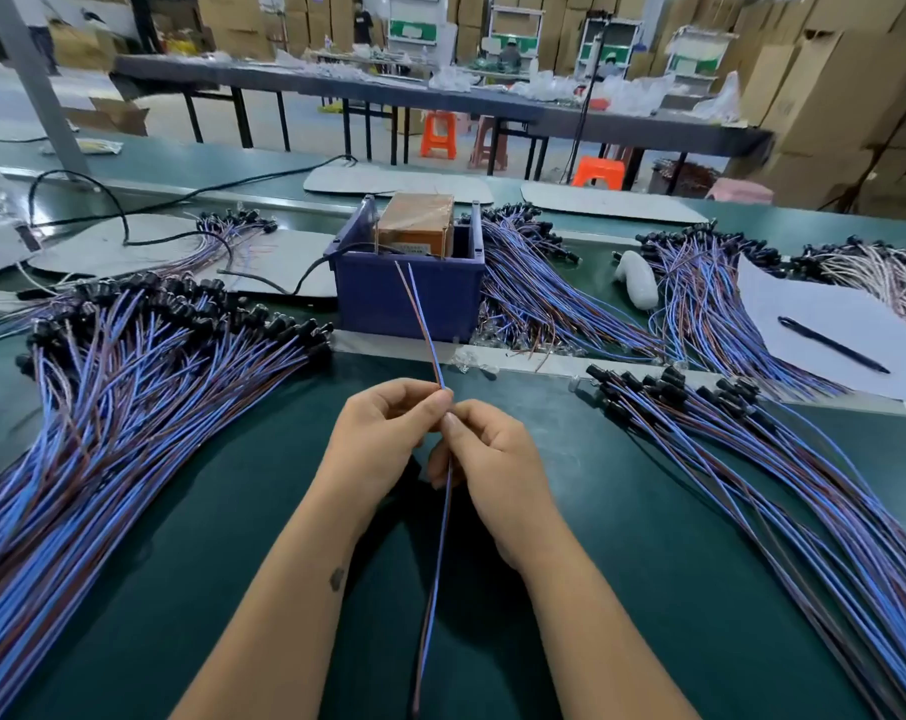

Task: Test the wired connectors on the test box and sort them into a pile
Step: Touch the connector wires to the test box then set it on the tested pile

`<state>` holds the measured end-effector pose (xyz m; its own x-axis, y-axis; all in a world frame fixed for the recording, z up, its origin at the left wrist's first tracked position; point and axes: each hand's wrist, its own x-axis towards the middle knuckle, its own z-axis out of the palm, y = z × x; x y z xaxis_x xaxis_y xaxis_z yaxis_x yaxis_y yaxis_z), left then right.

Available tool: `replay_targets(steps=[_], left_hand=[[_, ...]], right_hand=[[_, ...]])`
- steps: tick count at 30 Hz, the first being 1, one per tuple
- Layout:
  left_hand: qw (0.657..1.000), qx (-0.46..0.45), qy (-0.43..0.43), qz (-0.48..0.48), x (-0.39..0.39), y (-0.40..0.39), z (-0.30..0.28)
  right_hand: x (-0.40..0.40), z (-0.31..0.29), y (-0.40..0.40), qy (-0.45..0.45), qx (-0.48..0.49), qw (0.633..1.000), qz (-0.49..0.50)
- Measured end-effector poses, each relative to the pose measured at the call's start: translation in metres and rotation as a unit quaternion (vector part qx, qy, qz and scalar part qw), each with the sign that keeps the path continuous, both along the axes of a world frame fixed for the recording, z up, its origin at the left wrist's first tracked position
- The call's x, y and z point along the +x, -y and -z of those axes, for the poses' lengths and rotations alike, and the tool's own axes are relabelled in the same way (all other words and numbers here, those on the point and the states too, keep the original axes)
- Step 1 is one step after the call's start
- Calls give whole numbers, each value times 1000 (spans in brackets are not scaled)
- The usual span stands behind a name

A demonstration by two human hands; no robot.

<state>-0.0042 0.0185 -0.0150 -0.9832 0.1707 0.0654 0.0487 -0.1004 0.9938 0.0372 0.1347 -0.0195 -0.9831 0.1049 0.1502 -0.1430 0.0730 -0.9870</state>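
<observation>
Both forearms reach in from the near edge over the green mat, and the hands meet at its middle. Left hand and right hand each pinch the same wire pair, fingertips touching one another just above the mat. That pair, one blue strand and one brown, runs from the near edge up through the fingers and on toward the blue bin, its far tips splayed slightly apart in front of the bin's near wall. An orange test box sits inside the bin, rising above its rim. To the left a big pile of wired connectors fans out, black plugs at the far end, wires spilling off the near-left edge. To the right a thinner pile slants toward the near-right corner. Between the two piles the mat lies bare around the hands, a wedge of open room widening toward the near edge. Further bundles crowd the bin's right side, and a black pen lies on white paper far right.
</observation>
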Motion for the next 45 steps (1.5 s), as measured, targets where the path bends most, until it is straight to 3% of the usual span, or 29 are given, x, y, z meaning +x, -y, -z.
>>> replay_targets(steps=[9, 16, 24, 28, 31, 34, 40, 45], left_hand=[[999, -3, -22, -32, 4, 3, 1], [996, 2, -24, -86, 8, 10, -3], [989, -73, -65, -109, 4, 17, 8], [979, -34, -90, -178, 1, 29, 1], [968, 0, -39, -249, -8, 43, -6], [972, 72, 87, -206, -21, 46, -11], [991, -48, -34, -118, -1, 22, 2], [988, -42, -30, -148, -13, 22, 5]], right_hand=[[2, -2, 2, -12, -20, 1000, 6], [6, -2, 0, -23, 25, 996, 85], [10, -6, 1, -40, -18, 991, 125], [6, -6, -3, -41, -23, 985, 167], [3, -6, -7, -37, -26, 981, 187], [1, -4, -8, -18, -10, 984, 176], [-6, -4, -6, -7, 22, 985, 172], [-12, -4, -4, -11, 36, 985, 168]])
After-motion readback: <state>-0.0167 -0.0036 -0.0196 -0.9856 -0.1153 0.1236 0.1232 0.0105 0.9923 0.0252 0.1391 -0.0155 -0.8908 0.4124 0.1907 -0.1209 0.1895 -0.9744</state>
